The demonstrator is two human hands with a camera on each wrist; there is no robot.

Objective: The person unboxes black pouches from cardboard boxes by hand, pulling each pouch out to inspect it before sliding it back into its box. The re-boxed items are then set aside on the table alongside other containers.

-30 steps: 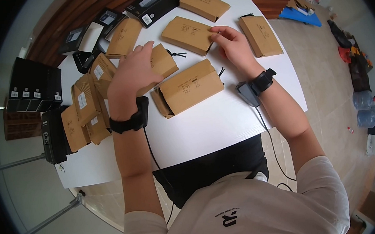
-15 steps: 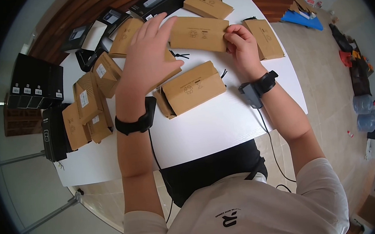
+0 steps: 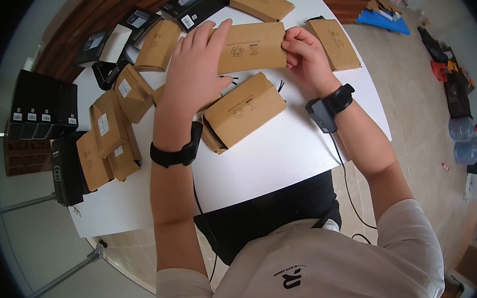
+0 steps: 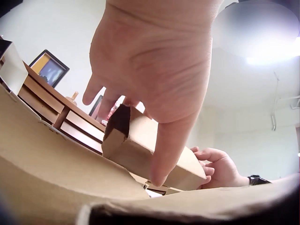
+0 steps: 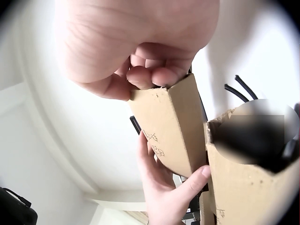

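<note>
A brown cardboard box (image 3: 255, 47) with printed recycling marks is held up between both hands over the far part of the table. My right hand (image 3: 309, 56) pinches its right end, fingertips curled at the edge. At the other end is my left hand (image 3: 193, 68), with thumb on one side and fingers on the opposite side, as the right wrist view shows. In the left wrist view, the held box's near end gapes onto a dark inside. Just below it lies another cardboard box (image 3: 247, 112), with dark cords at its right end.
More cardboard boxes (image 3: 114, 125) are piled at the left of the white table (image 3: 251, 170). Black boxes (image 3: 196, 4) stand along the back and at the left edge. Two further cardboard boxes (image 3: 334, 43) lie at the right and back. Cables (image 3: 344, 180) trail from the wrist cameras.
The box in my right hand has risen from the table and tilted its printed face towards me. My left hand has moved right, from above the neighbouring box to the held box's left end.
</note>
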